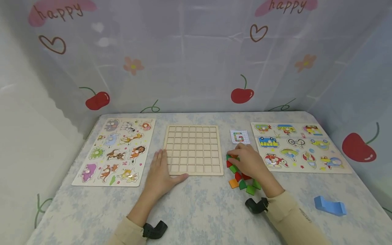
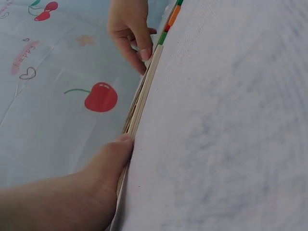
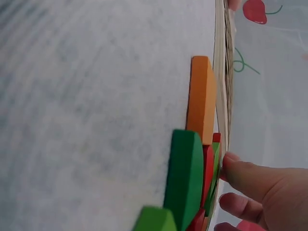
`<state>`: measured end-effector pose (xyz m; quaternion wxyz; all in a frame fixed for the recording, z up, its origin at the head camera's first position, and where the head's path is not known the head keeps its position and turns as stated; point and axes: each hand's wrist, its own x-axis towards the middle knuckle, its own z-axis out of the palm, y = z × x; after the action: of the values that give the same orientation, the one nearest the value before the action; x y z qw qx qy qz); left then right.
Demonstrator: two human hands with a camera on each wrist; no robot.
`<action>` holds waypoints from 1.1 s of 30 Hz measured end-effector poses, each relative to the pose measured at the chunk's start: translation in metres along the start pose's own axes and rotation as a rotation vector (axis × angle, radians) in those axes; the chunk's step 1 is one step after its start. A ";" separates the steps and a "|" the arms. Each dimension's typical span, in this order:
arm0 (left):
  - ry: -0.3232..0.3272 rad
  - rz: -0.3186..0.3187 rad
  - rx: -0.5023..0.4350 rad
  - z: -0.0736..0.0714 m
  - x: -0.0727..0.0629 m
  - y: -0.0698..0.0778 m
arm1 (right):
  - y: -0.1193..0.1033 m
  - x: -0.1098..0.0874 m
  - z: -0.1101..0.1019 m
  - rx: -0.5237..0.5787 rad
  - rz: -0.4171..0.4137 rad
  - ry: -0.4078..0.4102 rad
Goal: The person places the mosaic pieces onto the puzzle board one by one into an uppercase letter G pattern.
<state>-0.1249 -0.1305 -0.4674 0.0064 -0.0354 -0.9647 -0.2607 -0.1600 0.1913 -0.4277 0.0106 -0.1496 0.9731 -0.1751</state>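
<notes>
A square wooden grid board [image 1: 193, 150] lies flat in the middle of the table. My left hand [image 1: 160, 178] rests at its near left corner, fingers straight along the left side and thumb along the front edge. To the right of the board is a loose pile of small square tiles in green, red and orange; a dark green tile [image 3: 184, 178] and an orange tile [image 3: 201, 98] show large in the right wrist view. My right hand [image 1: 249, 163] reaches over the far end of the pile, fingertips down at the tiles; I cannot tell whether it pinches one.
A small pattern card [image 1: 240, 136] with a coloured G lies behind the pile. An animal puzzle board [image 1: 114, 153] is at the left, a vehicle puzzle board [image 1: 298, 148] at the right. Near the right front sits a blue curved block [image 1: 330, 206]. A printed curtain hangs behind the table.
</notes>
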 end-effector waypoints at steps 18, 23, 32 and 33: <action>0.001 0.000 0.018 0.001 -0.001 -0.001 | 0.003 0.012 -0.003 0.241 0.025 -0.143; -0.002 0.006 0.025 0.001 -0.001 -0.002 | 0.001 0.025 -0.009 0.316 0.041 -0.160; 0.007 0.008 0.030 0.003 -0.001 -0.005 | -0.008 0.070 -0.008 0.383 0.104 -0.136; 0.008 0.009 0.029 0.004 -0.001 -0.005 | -0.010 0.075 -0.007 0.380 0.108 -0.128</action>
<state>-0.1241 -0.1326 -0.4731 0.0118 -0.0385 -0.9682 -0.2467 -0.2293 0.1625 -0.4155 0.1098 -0.1032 0.9264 -0.3450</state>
